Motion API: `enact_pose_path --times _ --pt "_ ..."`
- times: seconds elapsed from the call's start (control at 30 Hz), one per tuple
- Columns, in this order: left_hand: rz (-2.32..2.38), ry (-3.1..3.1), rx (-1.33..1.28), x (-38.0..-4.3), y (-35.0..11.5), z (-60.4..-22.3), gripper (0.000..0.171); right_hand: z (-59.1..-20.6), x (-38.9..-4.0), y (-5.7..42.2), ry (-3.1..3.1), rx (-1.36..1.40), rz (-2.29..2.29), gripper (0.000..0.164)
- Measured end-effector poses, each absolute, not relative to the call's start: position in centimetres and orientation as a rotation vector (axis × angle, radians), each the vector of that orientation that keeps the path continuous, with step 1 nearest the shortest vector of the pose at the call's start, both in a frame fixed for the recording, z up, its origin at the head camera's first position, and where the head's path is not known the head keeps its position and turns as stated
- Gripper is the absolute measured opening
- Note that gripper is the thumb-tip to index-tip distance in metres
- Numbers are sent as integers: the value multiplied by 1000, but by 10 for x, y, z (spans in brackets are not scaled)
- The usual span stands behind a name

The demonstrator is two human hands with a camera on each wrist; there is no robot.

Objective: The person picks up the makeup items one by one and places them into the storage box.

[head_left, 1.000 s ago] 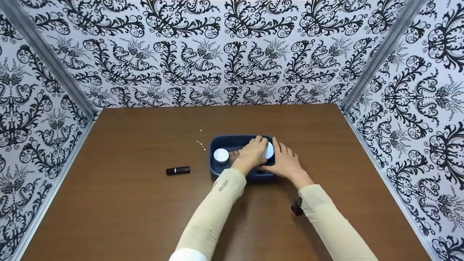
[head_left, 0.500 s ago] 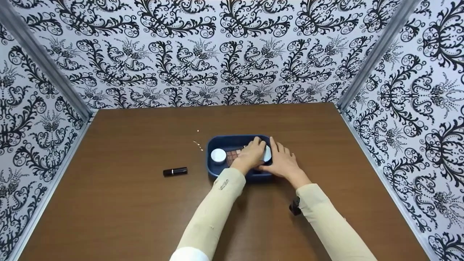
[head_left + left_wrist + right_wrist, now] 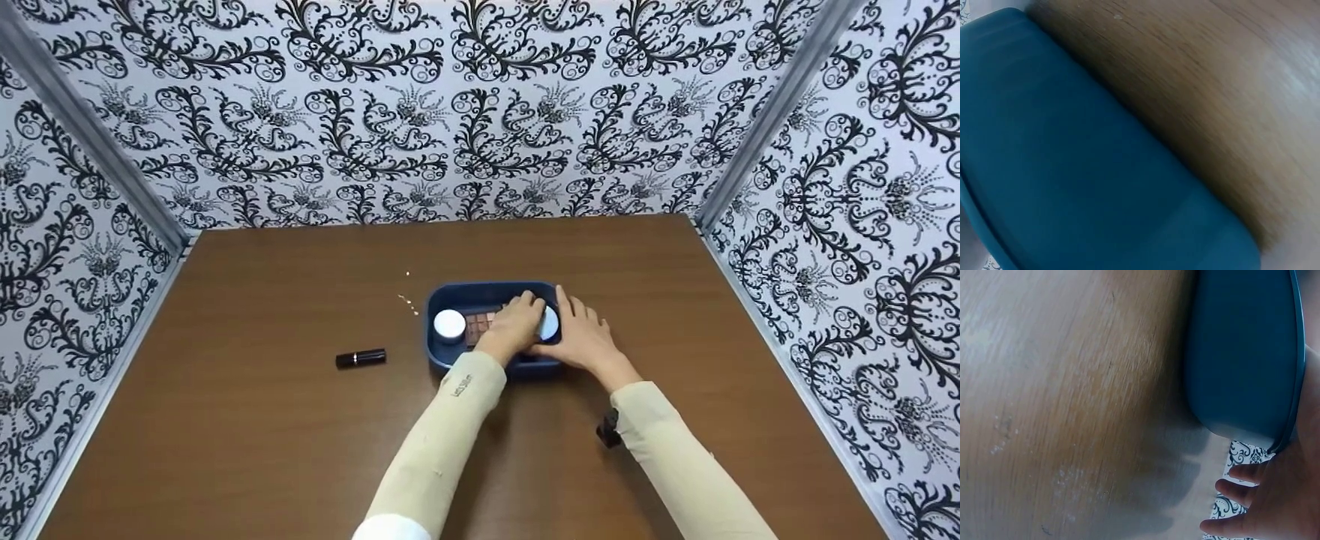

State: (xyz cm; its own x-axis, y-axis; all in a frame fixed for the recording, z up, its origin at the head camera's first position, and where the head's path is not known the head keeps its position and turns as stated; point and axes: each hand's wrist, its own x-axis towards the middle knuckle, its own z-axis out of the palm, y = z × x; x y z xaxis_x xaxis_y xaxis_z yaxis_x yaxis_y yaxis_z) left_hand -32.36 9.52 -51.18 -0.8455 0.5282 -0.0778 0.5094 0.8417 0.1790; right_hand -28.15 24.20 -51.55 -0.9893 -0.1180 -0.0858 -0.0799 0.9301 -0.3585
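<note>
A dark blue tray (image 3: 442, 296) holds a white-lidded jar (image 3: 450, 325) on its left and a brown makeup palette (image 3: 478, 326) beside it. Toward the tray's right end is a second pale round-lidded jar (image 3: 550, 324), partly covered. My left hand (image 3: 513, 324) reaches in over the palette, fingers bent down against this jar's left side; the fingertips are hidden. My right hand (image 3: 586, 337) lies over the right rim, fingers extended outside and thumb toward the inside. The right wrist view shows the tray's end wall (image 3: 1241, 354) against this hand. Only tray wall (image 3: 1084, 146) and table appear in the left wrist view.
A black lipstick tube (image 3: 361, 358) lies left of the tray on the brown wooden table (image 3: 262, 300). Small pale crumbs (image 3: 409, 303) are scattered behind it. Patterned wall panels (image 3: 420, 112) stand at the back and sides.
My left hand has shifted slightly left and toward me, away from the right-hand jar's top. More of the palette shows. My right hand stays at the rim; the head view has shifted slightly.
</note>
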Motion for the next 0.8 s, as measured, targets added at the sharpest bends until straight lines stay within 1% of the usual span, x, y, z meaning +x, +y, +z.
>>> enact_pose_path --times 0.17,0.33,0.4,0.6,0.8 --pt "234 2892 795 -324 92 -510 64 -516 -282 241 2980 -148 -560 131" --pt "251 2880 815 -328 84 -499 47 -514 -281 240 2979 -144 -566 133" --pt "272 2880 819 -329 80 -492 43 -514 -281 239 2974 -143 -561 133" --pt "383 2893 822 -335 62 -464 40 -513 -281 238 2960 -127 -552 133" --pt "422 2886 812 -339 40 -439 44 -513 -282 238 2963 -122 -544 133"
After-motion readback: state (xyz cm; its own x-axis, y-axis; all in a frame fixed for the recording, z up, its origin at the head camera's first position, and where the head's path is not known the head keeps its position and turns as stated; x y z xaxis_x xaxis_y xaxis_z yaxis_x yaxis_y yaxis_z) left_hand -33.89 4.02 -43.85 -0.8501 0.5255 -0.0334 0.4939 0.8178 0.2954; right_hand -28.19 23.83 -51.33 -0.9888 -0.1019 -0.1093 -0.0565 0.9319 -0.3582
